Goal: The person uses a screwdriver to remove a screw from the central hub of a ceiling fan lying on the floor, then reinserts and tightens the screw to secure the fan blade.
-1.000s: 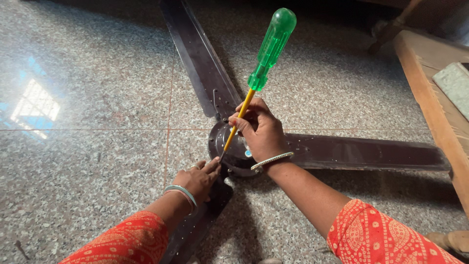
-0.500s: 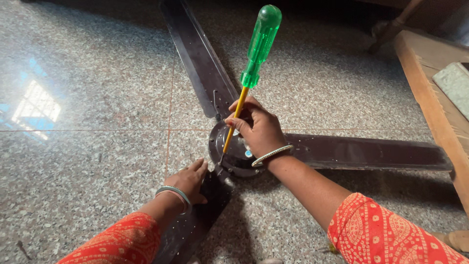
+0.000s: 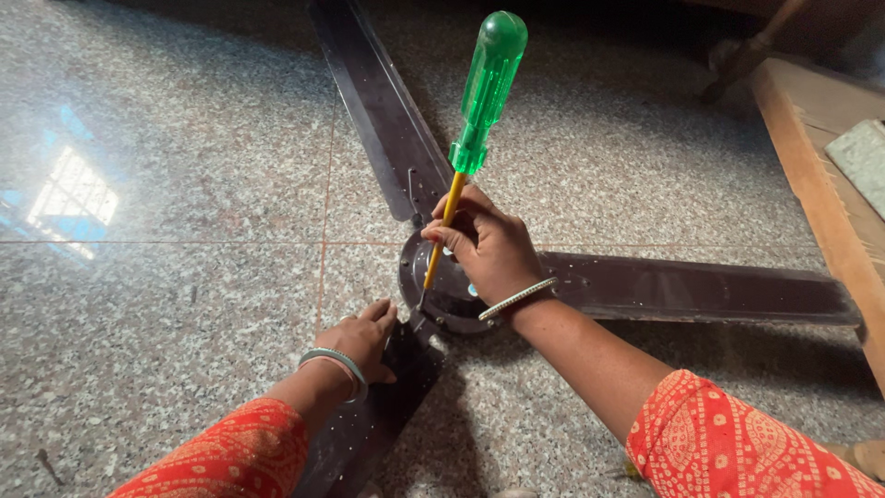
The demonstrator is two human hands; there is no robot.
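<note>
A dark brown ceiling fan lies flat on the floor, its round hub [image 3: 449, 297] in the middle with one blade [image 3: 380, 101] running away from me, one blade [image 3: 710, 288] to the right and one under my left arm. My right hand [image 3: 490, 245] grips the yellow shaft of a long screwdriver with a clear green handle [image 3: 487, 85]; its tip rests on the hub's left rim. My left hand [image 3: 361, 338] presses flat on the near blade next to the hub. Both wrists wear bangles.
The floor [image 3: 166, 304] is polished speckled stone with a window's reflection at the left. A wooden bed or bench edge [image 3: 820, 175] runs along the right side, with a wooden leg [image 3: 751, 51] at the top right.
The screwdriver has tilted a little more upright and its handle has shifted left. My left hand has slid slightly along the near blade. The fan has not moved.
</note>
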